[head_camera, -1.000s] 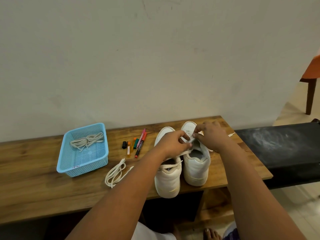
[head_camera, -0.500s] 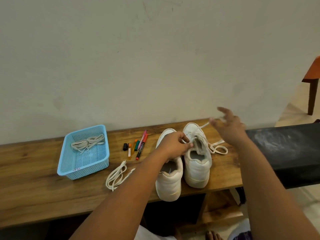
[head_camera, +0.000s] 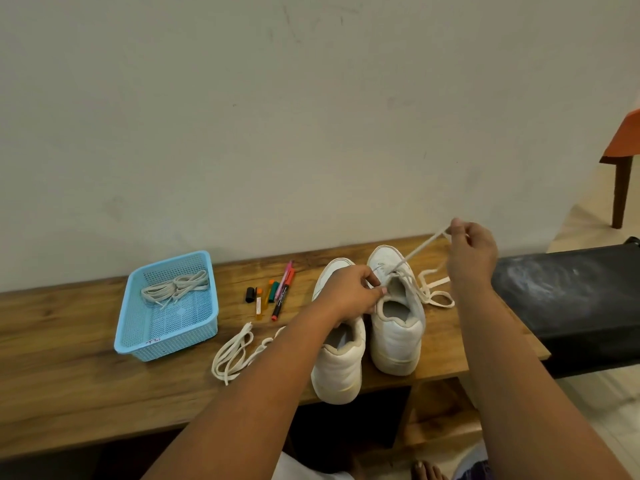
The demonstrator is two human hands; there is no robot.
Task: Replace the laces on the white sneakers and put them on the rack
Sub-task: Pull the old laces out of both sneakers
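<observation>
Since a second ago the right hand (head_camera: 471,252) has risen toward the frame's right, pinching a lace (head_camera: 420,247) drawn from the right sneaker (head_camera: 398,327) at lower centre on the desk (head_camera: 69,358), while the left hand (head_camera: 349,296) grips its collar; unlacing continues, next needing further pulls.

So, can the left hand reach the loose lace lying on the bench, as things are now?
Probably yes, once free: the loose lace lies uncovered just beside the left hand's forearm, but that hand is now holding the right sneaker.

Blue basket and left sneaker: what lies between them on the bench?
Head view: markers and a loose lace lie between the blue basket and left sneaker.
</observation>
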